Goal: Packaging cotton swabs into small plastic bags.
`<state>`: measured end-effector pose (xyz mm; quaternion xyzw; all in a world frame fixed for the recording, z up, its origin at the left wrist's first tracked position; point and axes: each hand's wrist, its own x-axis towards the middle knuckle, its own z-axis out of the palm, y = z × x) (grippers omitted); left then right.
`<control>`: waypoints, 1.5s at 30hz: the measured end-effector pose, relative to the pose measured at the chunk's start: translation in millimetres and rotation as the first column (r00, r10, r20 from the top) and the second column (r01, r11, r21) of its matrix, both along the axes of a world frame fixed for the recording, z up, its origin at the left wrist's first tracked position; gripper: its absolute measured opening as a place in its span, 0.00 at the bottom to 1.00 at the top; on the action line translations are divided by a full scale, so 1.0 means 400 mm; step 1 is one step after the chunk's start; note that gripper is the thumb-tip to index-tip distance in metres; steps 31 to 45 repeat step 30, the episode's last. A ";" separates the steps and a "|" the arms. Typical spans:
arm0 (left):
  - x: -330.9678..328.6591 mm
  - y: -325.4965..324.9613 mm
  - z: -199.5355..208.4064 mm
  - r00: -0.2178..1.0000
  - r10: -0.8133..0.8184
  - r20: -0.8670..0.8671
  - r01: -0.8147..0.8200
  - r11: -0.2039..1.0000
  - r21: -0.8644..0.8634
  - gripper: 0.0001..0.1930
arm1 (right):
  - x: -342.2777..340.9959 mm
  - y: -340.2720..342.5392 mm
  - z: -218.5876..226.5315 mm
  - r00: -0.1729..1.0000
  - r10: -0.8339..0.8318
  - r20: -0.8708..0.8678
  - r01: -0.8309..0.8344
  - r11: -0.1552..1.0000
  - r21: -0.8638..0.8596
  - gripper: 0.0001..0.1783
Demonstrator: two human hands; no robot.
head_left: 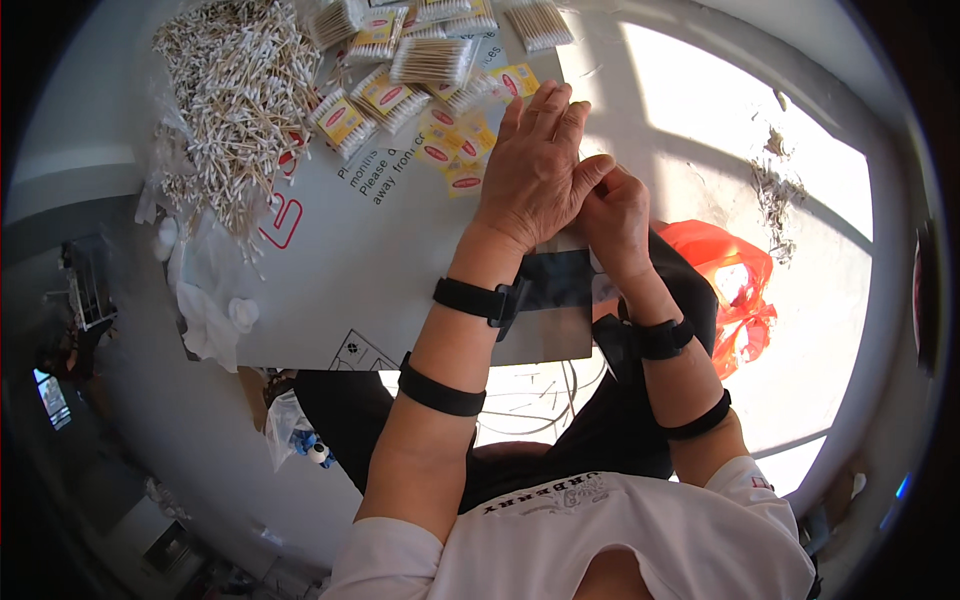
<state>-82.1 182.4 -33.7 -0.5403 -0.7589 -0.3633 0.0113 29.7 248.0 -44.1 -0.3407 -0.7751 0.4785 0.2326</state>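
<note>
My left hand (540, 165) is over the right edge of the grey board, back upward, with its fingers stretched out away from me. Just beside it, my right hand (617, 215) is closed, its fingers curled in near the left thumb. Whatever the right fingers pinch is hidden from view. Several loose yellow label cards (465, 150) lie on the board left of my left hand. Beyond them are small clear packs of cotton swabs (430, 62) with yellow labels. A big heap of loose cotton swabs (235, 110) covers the board's far left.
The printed grey board (340, 280) serves as a work surface above my knees. Crumpled clear plastic (212, 325) hangs at its left edge. A red plastic bag (705, 245) lies on the right, with scattered debris (775, 195) on the sunlit floor beyond.
</note>
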 end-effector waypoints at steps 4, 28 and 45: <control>-0.003 -0.004 -0.004 1.000 0.013 -0.008 -0.014 0.998 -0.066 0.36 | -0.009 -0.003 0.013 0.993 0.011 0.121 -0.017 0.998 0.052 0.09; 0.012 0.001 -0.005 0.994 0.076 0.080 -0.064 0.987 -0.145 0.40 | -0.006 -0.014 -0.013 0.990 -0.002 0.143 -0.032 0.973 0.230 0.12; -0.003 0.021 -0.011 0.992 0.096 0.084 -0.082 0.985 -0.152 0.41 | -0.014 -0.005 0.002 0.984 0.016 0.179 -0.049 0.983 0.179 0.12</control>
